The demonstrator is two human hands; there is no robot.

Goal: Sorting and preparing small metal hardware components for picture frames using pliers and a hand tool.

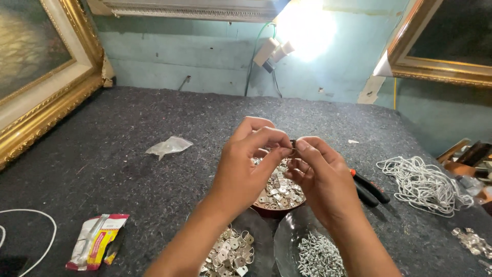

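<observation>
My left hand (245,166) and my right hand (320,177) meet in the middle of the head view, fingertips pinched together on a small metal hanger ring (292,147). Both hands hover over a brown bowl (279,208) full of small silver metal plates. Nearer to me stand two clear glass dishes: the left dish (256,228) holds more silver hanger plates, the right dish (287,241) holds silver screws. The ring is mostly hidden by my fingers.
A dark grey felt mat (128,154) covers the table. Red-and-black pliers (369,187) lie right of my hands, then a coil of white cord (423,182). A clear plastic bag (169,146) and a red-yellow packet (97,241) lie left. Gold picture frames (51,102) lean at both sides.
</observation>
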